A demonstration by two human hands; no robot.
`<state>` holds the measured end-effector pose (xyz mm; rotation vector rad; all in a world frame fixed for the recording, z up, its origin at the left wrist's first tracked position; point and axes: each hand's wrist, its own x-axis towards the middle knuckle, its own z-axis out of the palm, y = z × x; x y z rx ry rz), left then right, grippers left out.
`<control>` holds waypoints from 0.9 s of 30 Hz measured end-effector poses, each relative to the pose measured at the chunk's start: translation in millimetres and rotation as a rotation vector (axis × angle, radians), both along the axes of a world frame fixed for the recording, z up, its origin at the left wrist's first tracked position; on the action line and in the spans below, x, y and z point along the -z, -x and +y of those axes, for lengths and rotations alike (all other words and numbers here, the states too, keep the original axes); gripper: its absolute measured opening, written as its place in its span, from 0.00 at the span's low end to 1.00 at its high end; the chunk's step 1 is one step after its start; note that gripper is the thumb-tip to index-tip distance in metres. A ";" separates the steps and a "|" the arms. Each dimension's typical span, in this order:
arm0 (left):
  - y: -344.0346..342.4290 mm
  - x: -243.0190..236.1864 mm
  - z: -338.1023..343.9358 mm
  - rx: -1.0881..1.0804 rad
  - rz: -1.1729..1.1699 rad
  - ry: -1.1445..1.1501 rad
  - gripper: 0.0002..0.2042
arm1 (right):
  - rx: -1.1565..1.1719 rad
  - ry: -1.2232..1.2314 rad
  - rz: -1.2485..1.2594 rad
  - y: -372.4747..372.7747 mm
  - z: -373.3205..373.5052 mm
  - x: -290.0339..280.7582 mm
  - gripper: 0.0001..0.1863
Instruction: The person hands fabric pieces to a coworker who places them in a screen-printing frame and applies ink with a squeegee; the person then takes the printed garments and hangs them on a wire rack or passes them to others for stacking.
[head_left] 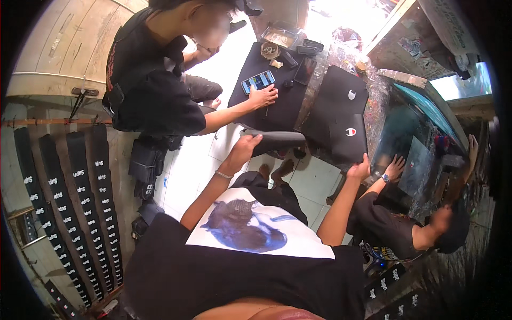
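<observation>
My left hand [242, 154] is closed round the end of a dark, curved piece [277, 140] that looks like a bent or rolled black sheet. Its far end points toward the table. With thumb and fingers, my right hand [359, 167] pinches the near right corner of a black sheet [333, 140] bearing a small red and white emblem. Beyond it, on the table, lies another black sheet [338, 80] with a pale emblem, partly overlapped by the first. Whether the curved piece joins the sheet in my right hand, I cannot tell.
At the left a co-worker [154, 90] touches a phone [258, 81] on the dark tabletop. Another co-worker [394, 224] rests a hand on a dark panel [418, 168] at right. An ashtray [270, 50] stands at the back. Printed black strips [56, 202] hang far left.
</observation>
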<state>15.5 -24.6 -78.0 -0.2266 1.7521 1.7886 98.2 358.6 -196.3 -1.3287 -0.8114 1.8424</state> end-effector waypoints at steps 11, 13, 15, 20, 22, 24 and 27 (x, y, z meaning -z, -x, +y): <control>12.1 -24.9 27.8 0.372 0.063 -0.030 0.16 | -0.110 -0.022 0.187 -149.7 -61.8 -86.9 0.21; 5.7 -33.5 23.6 0.387 0.078 -0.071 0.16 | -0.024 -0.068 0.137 -185.5 -94.3 -100.6 0.19; 2.8 -6.7 18.4 0.431 0.168 -0.256 0.17 | 0.125 -0.174 -0.070 -203.3 -145.8 -132.1 0.18; -13.9 -11.4 -5.8 0.727 0.132 -0.168 0.19 | 0.024 -0.478 -0.859 -283.8 -254.7 -142.3 0.19; -36.3 -2.3 -12.6 0.754 0.115 -0.241 0.19 | 0.017 -0.591 -1.037 -333.1 -298.3 -135.0 0.21; -55.0 4.0 -21.0 0.843 0.153 -0.250 0.19 | 0.070 -0.565 -1.138 -375.6 -342.3 -137.4 0.22; -93.3 2.4 -21.7 0.940 0.095 -0.218 0.18 | 0.169 -0.474 -1.218 -427.3 -400.5 -144.5 0.21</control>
